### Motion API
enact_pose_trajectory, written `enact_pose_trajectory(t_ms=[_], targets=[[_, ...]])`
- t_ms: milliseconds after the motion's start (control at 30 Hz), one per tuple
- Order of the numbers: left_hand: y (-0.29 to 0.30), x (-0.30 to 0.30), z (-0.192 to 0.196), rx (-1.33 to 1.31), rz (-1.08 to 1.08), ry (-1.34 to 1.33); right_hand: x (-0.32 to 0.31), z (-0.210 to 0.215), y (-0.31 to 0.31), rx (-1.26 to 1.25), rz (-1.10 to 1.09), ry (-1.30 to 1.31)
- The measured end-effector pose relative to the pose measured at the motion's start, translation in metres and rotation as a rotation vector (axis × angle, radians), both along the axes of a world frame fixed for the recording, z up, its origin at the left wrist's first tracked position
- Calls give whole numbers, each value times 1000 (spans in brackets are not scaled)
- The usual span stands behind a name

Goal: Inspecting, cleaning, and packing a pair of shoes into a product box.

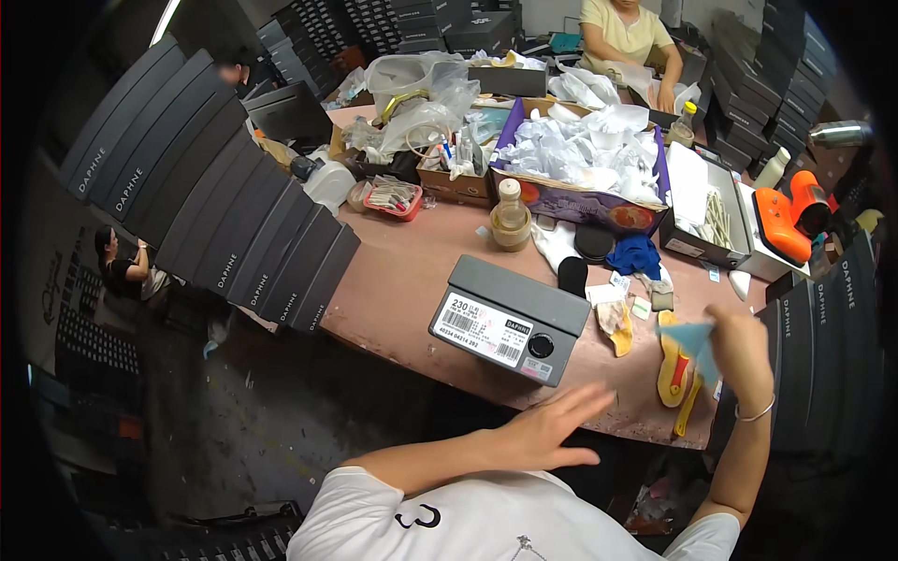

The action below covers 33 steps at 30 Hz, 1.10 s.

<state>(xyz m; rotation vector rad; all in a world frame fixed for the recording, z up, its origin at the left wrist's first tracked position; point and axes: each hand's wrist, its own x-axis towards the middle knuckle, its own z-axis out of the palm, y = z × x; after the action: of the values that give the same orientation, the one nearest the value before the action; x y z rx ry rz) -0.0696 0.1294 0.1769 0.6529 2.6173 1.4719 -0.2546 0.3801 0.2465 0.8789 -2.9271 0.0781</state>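
My left hand (547,425) hovers by the table's front edge, open with its fingers stretched out, and holds nothing. Just beyond it stands a closed dark grey shoe box (519,285) with a white label on its near end. My right hand (745,360) is closed on a light-blue, roughly triangular sheet (690,344), whose material I cannot make out. Under that sheet lies a yellow, sole-shaped piece with a red-handled tool (680,370) on it. A thin yellow strip-like tool (688,409) lies close by, near the table edge.
Grey shoe boxes (201,173) form a tall leaning stack at left; more boxes (832,346) stand at right. Behind are a bottle (511,217), a purple carton (599,213) of crumpled white paper, a blue cloth (635,255) and an orange device (781,226). A co-worker (629,37) sits opposite.
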Motion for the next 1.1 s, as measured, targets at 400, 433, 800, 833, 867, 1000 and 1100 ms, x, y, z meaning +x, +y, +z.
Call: enact_pose_trajectory(t_ms=[400, 433, 800, 833, 867, 1000, 1100], targets=[[49, -19, -40, 376, 76, -133, 74, 14, -42, 260, 510, -329], [51, -17, -38, 384, 99, -97, 72, 8, -51, 275, 554, -313], [26, -47, -70, 1108, 16, -1219, 10, -36, -61, 159, 479, 97], [24, -48, -71, 1181, 36, -1243, 2, -40, -51, 96, 371, 103], [19, -53, -74, 1105, -10, -1227, 0, -43, -38, 23, 367, -28], [20, -60, -62, 687, -94, -1095, 19, -61, -10, -99, 321, -201], [29, -66, -47, 471, -227, -882, 26, -59, 8, 224, 451, -414]])
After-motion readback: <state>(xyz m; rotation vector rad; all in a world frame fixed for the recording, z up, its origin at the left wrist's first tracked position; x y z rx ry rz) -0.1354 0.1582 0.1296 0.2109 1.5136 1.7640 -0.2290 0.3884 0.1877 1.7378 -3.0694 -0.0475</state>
